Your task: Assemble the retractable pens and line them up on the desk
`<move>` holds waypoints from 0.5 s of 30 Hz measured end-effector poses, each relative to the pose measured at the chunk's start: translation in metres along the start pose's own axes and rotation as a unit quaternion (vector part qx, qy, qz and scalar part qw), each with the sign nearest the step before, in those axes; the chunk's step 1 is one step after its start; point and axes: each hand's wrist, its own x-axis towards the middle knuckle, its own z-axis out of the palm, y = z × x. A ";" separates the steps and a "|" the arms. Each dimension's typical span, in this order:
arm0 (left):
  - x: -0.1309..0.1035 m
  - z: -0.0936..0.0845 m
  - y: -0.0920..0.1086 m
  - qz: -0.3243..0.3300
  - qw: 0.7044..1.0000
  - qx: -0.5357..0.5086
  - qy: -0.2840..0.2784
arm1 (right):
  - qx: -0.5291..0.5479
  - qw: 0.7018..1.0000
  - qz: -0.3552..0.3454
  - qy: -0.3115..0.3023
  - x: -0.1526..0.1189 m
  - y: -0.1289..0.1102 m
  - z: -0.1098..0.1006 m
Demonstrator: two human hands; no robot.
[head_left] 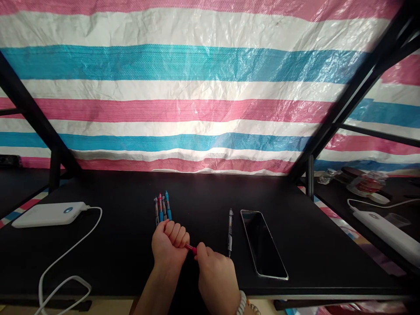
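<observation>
My left hand [169, 246] is closed in a fist around a red pen [191, 249], of which only a short red piece shows between my hands. My right hand [215, 271] pinches the other end of that same pen with its fingertips. Just beyond my left fist lie several pens [162, 205] with red and blue parts, side by side on the black table [131, 245]. A single pen [230, 232] lies to the right of my hands, pointing away from me.
A smartphone [264, 243] lies face up, screen dark, right of the single pen. A white power bank [49, 214] with a white cable [65, 262] sits at the left. Another white power bank [390, 232] and clutter lie on the neighbouring table. A striped tarp [197, 87] hangs behind.
</observation>
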 end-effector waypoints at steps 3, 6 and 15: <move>0.006 0.000 0.000 0.014 1.000 -0.010 0.002 | -0.031 0.999 -0.017 0.035 0.005 0.004 0.005; 0.007 0.001 0.000 0.036 0.999 -0.031 -0.005 | -0.013 0.998 -0.035 0.058 0.010 0.009 0.002; -0.001 -0.003 -0.010 0.056 0.990 -0.102 -0.077 | 0.514 0.841 0.165 -0.038 0.020 0.026 -0.012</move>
